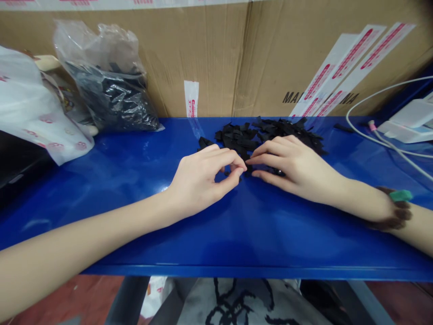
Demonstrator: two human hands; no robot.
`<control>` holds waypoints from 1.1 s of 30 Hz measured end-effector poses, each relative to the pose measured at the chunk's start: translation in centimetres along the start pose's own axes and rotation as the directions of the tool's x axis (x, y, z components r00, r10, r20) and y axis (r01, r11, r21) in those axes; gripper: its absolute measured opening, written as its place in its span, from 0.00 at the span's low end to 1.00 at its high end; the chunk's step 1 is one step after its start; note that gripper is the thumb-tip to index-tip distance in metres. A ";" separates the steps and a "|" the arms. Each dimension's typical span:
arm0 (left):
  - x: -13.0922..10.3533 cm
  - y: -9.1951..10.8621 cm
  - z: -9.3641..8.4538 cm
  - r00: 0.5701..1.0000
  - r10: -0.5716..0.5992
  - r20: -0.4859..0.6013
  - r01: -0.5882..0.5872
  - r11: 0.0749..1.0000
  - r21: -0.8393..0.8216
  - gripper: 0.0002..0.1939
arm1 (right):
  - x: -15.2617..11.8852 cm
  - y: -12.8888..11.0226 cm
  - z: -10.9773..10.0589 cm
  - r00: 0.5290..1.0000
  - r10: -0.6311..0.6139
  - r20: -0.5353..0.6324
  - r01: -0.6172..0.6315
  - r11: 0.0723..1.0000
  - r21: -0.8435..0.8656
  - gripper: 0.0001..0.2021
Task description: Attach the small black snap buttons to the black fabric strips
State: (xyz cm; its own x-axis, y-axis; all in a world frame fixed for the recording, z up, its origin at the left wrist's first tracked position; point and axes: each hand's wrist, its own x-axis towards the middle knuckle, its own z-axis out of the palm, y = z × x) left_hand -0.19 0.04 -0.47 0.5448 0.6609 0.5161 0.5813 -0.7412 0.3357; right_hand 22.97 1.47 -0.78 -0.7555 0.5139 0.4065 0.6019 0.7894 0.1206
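Small black strips (238, 135) lie heaped on the blue table (216, 234), just beyond my two hands. My left hand (211, 178) is at the near left side of the heap, thumb and index fingertips pressed together; whatever they pinch is too small to make out. Close to its fingertips, my right hand (287, 167) reaches in from the right, fingers spread a little apart over the near edge of the strips. A small shiny piece shows between its fingers, and it is unclear whether the hand touches it.
A clear plastic bag (118, 97) of black pieces stands at the back left, beside a white printed bag (43, 113). Cardboard (203, 49) walls the table's back edge. White cables (385, 137) and a white device (411, 119) are at the right.
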 end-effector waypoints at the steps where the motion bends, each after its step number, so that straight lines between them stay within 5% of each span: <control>1: 0.0 0.0 0.0 1.000 -0.002 -0.002 0.002 1.000 0.005 0.07 | 0.0 -0.3 0.1 0.999 -0.028 0.018 0.027 0.999 0.027 0.14; 6: 0.1 -0.1 0.0 1.000 -0.005 0.007 0.005 1.000 0.018 0.06 | 0.1 -1.0 0.6 0.993 -0.074 0.095 0.065 0.994 0.092 0.16; 17: 0.3 -0.4 0.0 0.999 -0.006 0.046 -0.003 0.982 0.187 0.08 | 0.2 -0.7 0.4 0.995 -0.100 -0.002 0.100 0.992 0.075 0.13; 22: 0.8 -2.3 -0.3 0.991 -0.133 -0.007 0.131 0.967 0.220 0.25 | 0.1 -0.5 0.2 0.999 0.037 -0.015 -0.036 0.998 0.043 0.18; 25: 1.0 -3.5 0.0 0.962 -0.259 0.090 0.235 0.948 0.213 0.32 | 0.0 -0.2 0.7 0.993 0.113 0.040 -0.115 0.991 0.066 0.25; 29: 1.0 -4.3 0.5 0.903 -0.292 0.314 0.236 0.950 0.203 0.28 | -0.1 0.1 1.3 0.984 0.132 0.118 -0.145 0.983 0.114 0.31; 33: 1.0 -4.3 0.7 0.898 -0.271 0.347 0.224 0.960 0.170 0.28 | -0.1 0.0 1.4 0.984 0.121 0.132 -0.141 0.977 0.159 0.28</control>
State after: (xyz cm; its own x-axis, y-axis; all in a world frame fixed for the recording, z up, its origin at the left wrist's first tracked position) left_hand -1.70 3.94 -1.96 0.5416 0.8348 0.0993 0.7824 -0.5437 0.3038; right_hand 22.68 1.87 -2.04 -0.7048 0.6451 0.2952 0.6536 0.7522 -0.0832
